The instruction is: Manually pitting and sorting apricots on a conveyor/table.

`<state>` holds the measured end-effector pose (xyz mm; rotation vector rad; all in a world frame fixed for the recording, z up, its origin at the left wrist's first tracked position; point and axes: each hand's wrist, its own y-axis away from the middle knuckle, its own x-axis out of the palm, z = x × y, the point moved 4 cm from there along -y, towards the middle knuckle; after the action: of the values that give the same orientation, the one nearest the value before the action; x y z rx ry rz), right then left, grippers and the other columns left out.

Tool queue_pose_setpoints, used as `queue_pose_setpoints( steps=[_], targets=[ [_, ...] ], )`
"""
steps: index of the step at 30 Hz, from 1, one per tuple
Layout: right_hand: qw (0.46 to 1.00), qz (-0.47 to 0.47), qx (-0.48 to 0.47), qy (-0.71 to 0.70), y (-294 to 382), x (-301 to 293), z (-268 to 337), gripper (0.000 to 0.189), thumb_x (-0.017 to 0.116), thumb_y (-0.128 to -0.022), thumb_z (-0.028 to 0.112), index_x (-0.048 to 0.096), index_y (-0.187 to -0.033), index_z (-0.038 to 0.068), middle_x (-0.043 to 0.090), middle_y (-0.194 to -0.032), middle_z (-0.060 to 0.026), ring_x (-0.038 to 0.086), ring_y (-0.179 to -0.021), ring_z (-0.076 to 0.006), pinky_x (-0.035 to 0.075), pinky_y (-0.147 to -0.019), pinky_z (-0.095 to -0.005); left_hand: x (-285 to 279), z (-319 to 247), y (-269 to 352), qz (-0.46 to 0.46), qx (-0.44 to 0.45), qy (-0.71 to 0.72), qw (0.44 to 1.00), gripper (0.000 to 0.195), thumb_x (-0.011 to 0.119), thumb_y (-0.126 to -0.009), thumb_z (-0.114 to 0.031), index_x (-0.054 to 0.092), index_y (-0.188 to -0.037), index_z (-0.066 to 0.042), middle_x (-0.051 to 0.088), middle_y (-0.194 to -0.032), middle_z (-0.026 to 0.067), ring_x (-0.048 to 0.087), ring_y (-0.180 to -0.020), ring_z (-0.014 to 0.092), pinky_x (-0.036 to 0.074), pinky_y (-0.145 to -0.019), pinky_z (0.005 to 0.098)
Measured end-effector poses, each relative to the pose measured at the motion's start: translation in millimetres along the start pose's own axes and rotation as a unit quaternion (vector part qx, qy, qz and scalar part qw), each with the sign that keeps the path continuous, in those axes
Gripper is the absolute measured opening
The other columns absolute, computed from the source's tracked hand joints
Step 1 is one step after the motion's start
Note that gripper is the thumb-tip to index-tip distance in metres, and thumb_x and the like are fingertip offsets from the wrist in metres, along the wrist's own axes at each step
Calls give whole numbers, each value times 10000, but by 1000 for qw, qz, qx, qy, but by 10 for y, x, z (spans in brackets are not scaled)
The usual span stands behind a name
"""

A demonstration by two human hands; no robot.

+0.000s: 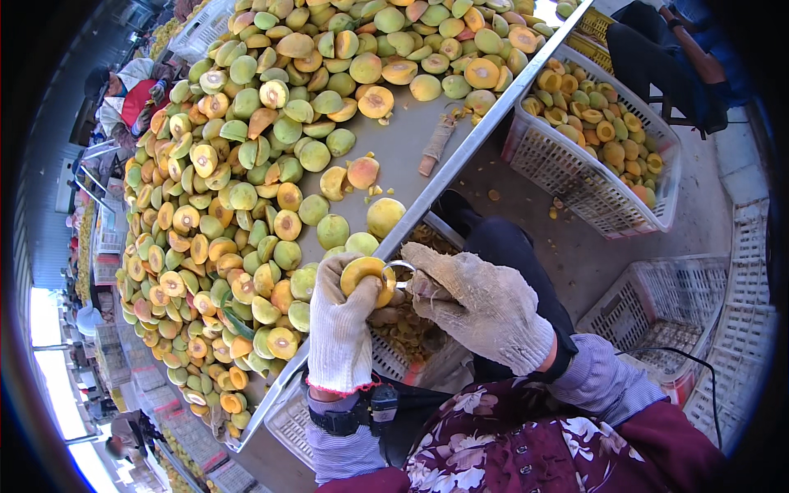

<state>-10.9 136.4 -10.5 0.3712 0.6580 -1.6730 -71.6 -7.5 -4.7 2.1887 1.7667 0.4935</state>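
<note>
My left hand [342, 317], in a knitted work glove, grips a halved yellow peach [359, 274] with its cut face turned toward my right hand. In my gloved right hand [481, 302] is a pitting tool with a curved metal loop [400, 265]; the fingers cover most of its handle. The loop's edge is at the peach's rim. Both hands are just off the table's metal edge [456, 172], above a crate of peels and scraps [419, 326]. Halved green and yellow peaches [234, 197] are heaped on the table to the left.
A second tool with a wrapped handle [437, 142] lies on the table. To the right stand a white crate of pitted halves [598, 123] and another white plastic crate [666, 308]. One person [684, 61] sits at upper right; another [135, 98] is across the table.
</note>
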Motion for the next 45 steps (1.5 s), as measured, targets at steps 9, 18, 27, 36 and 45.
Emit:
queue_pose_setpoints(
  steps=[9, 18, 27, 36, 45],
  targets=[
    [987, -4, -9, 158, 77, -45, 94, 400, 623, -776, 260, 538, -1159, 183, 571, -738, -44, 588, -613, -207, 459, -512, -322, -13, 149, 412, 97, -16, 191, 977, 258, 538, -747, 14, 404, -968, 0, 565, -849, 134, 595, -632, 184, 506, -559, 256],
    [999, -28, 39, 9, 55, -62, -297, 431, 645, -743, 239, 545, -1158, 179, 612, -800, -23, 614, -696, -220, 480, -569, -313, -1315, 80, 1089, -306, 25, -539, 784, 325, 593, -718, -71, 501, -1024, -12, 550, -977, 158, 552, -882, 290, 444, -797, 367],
    [988, 63, 138, 26, 17, -2, -559, 486, 617, -759, 331, 502, -1214, 203, 615, -889, -69, 610, -793, -262, 479, -648, -361, -294, -286, -481, -48, 273, -491, 826, 378, 545, -805, -136, 510, -1147, 21, 538, -1162, 190, 492, -1122, 283, 366, -947, 331],
    [980, 90, 175, -14, -31, -15, -578, 507, 590, -787, 378, 472, -1248, 204, 610, -957, -79, 605, -841, -278, 477, -706, -357, 133, 36, -1755, 7, 211, -582, 785, 477, 584, -772, -224, 470, -1210, -71, 538, -1112, 145, 555, -959, 275, 442, -836, 338],
    [984, 69, 166, -10, -46, 40, -599, 513, 596, -774, 395, 484, -1244, 224, 620, -972, -65, 621, -820, -243, 487, -659, -329, 31, -36, -909, 124, -4, 54, 991, 426, 467, -878, -167, 365, -1252, 11, 572, -1034, 117, 611, -794, 174, 477, -579, 220]
  ],
)
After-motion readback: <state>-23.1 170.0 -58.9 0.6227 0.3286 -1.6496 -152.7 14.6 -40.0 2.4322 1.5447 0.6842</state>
